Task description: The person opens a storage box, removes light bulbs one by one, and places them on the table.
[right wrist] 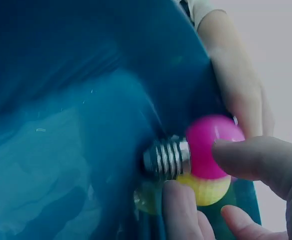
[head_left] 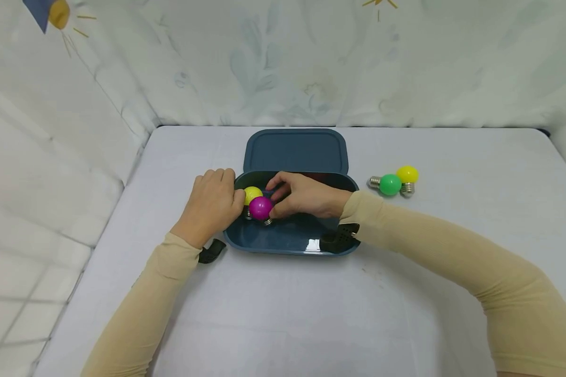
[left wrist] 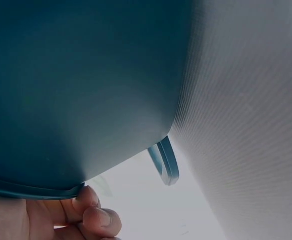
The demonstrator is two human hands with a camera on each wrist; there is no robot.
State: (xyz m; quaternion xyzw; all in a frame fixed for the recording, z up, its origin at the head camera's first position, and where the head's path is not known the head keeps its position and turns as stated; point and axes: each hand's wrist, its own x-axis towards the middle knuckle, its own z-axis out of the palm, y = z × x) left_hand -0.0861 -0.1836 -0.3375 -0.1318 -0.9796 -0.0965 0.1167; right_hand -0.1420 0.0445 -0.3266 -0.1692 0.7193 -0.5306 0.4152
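Note:
A dark blue plastic box [head_left: 283,246] stands on the table, with a purple-pink light bulb [head_left: 261,208] and a yellow light bulb [head_left: 253,195] at its left end. The pink bulb lies partly over the yellow one, as the right wrist view also shows. My left hand [head_left: 212,204] grips the box's left rim, its fingertips [left wrist: 88,197] bent at the edge. Inside the box, my right hand [head_left: 306,195] is at the pink bulb with thumb and fingers spread. The thumb [right wrist: 236,155] overlaps the bulb's globe; whether it presses on it is unclear.
Behind the box lies a matching blue lid [head_left: 296,149]. To the right, a green bulb [head_left: 390,185] and another yellow bulb [head_left: 407,175] lie close together on the white-covered table [head_left: 283,324]. Patterned white cloth [head_left: 335,68] hangs behind the table.

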